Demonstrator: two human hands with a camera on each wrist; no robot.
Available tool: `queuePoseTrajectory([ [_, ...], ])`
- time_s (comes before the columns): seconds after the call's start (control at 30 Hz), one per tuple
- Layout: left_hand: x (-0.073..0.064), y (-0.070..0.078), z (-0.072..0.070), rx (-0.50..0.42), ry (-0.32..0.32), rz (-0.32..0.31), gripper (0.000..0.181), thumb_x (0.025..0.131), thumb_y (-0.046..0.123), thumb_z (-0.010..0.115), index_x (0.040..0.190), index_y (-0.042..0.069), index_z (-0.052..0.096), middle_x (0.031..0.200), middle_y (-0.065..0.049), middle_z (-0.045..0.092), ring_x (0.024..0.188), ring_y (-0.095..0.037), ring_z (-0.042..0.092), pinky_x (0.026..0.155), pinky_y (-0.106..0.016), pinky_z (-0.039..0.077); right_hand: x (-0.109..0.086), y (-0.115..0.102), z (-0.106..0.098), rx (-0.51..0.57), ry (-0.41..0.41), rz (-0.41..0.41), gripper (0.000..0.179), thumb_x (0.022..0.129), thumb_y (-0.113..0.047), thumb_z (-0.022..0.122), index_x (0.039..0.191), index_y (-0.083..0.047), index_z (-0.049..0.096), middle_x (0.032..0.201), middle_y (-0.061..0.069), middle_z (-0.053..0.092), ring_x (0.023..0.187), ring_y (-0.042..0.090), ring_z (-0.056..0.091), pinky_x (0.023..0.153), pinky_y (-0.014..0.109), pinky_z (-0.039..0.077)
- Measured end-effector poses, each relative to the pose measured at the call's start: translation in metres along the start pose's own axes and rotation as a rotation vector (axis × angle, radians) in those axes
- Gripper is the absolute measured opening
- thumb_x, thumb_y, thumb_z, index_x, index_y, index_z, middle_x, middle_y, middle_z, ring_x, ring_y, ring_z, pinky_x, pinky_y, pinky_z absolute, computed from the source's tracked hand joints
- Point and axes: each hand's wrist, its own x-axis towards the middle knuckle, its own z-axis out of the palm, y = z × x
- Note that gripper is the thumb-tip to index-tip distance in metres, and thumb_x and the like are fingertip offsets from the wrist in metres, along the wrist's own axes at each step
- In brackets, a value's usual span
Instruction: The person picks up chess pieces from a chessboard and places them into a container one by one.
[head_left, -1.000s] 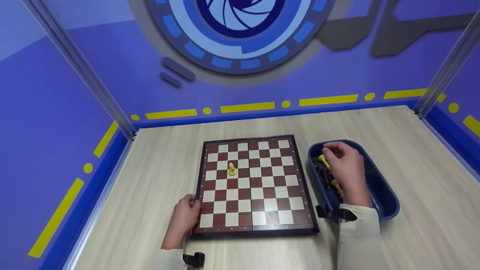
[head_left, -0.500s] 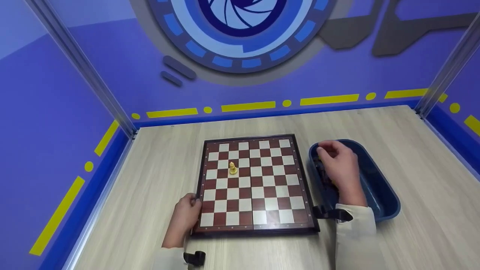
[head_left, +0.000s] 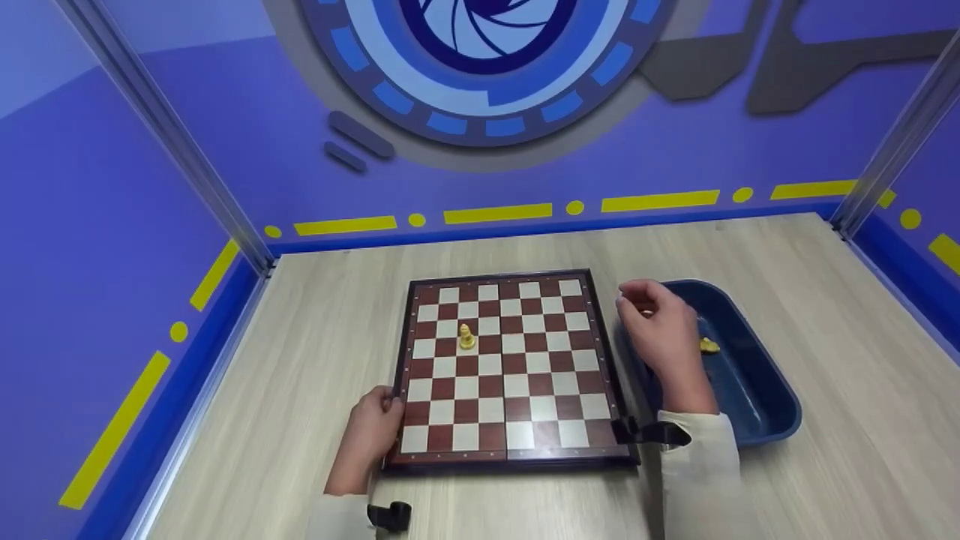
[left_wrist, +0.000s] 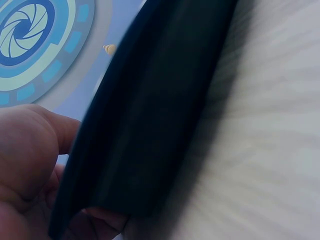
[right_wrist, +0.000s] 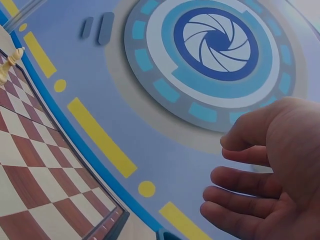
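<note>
A brown-and-white chessboard (head_left: pixel 532 367) lies on the table with one cream chess piece (head_left: pixel 466 337) upright on it. At the board's near left side my left hand (head_left: pixel 367 424) grips the edge, and the left wrist view shows fingers passing under the dark board side (left_wrist: pixel 145 115). My right hand (head_left: pixel 664 341) hovers over the left side of the blue bin, its fingers bent and thumb close to the index finger (right_wrist: pixel 245 155). A yellow spot shows within the hand's curl in the head view; whether the hand holds it I cannot tell.
Right of the board stands the dark blue bin (head_left: pixel 765 390), partly covered by my right arm. A yellow piece (head_left: pixel 709 345) lies inside it. Blue panel walls (head_left: pixel 480 180) close off the table's back and sides.
My right hand has moved left over the bin toward the board, uncovering a yellow piece in the bin. My left hand has stayed on the chessboard's edge.
</note>
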Motion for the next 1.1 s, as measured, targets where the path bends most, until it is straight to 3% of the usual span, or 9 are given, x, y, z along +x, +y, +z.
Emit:
queuePoseTrajectory([
  [0.5,0.0,0.001,0.0,0.005,0.0,-0.015,0.031,0.095,0.013,0.045,0.116,-0.007,0.058,0.07,-0.002,0.056,0.054,-0.012,0.052,0.049,-0.028,0.046,-0.006,-0.01,0.019,0.006,-0.052,0.0,0.028,0.093,-0.024,0.062,0.117,-0.011,0.064,0.117,0.011,0.065,0.108,0.026,0.061,0.094,0.045,0.05],
  [1.1,-0.001,0.003,-0.001,0.02,0.004,0.002,0.031,0.095,0.013,0.046,0.116,-0.008,0.058,0.072,-0.003,0.057,0.058,-0.012,0.051,0.052,-0.027,0.044,-0.017,-0.027,0.046,0.017,-0.063,-0.175,0.026,0.088,-0.02,0.068,0.112,-0.011,0.067,0.11,0.01,0.066,0.101,0.025,0.063,0.085,0.045,0.052],
])
